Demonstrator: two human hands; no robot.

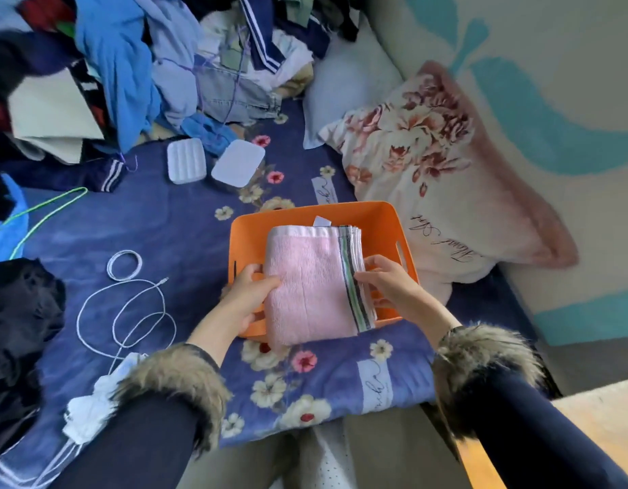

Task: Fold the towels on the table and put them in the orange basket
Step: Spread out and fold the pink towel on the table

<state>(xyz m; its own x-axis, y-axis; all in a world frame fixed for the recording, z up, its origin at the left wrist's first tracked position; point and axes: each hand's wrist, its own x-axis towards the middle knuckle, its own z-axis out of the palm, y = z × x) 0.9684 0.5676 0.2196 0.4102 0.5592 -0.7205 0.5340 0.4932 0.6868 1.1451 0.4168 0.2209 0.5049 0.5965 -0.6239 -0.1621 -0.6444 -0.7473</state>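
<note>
Bed w/ blue floral cover (pixel 171 220); both hands, left (pixel 249 298) & right (pixel 383 282), clamped on folded pink towel (pixel 311 287) over orange basket (pixel 358 213). Towel likely soft, light; grip side edges.

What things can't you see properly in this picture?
- Inside of the orange basket, head view: the folded pink towel covers it.
- Fingers of the left hand and right hand: partly tucked under the towel's edges.
- White cable: its near end runs behind the left sleeve.
- Writing on the floral pillow: too small to read.
</note>
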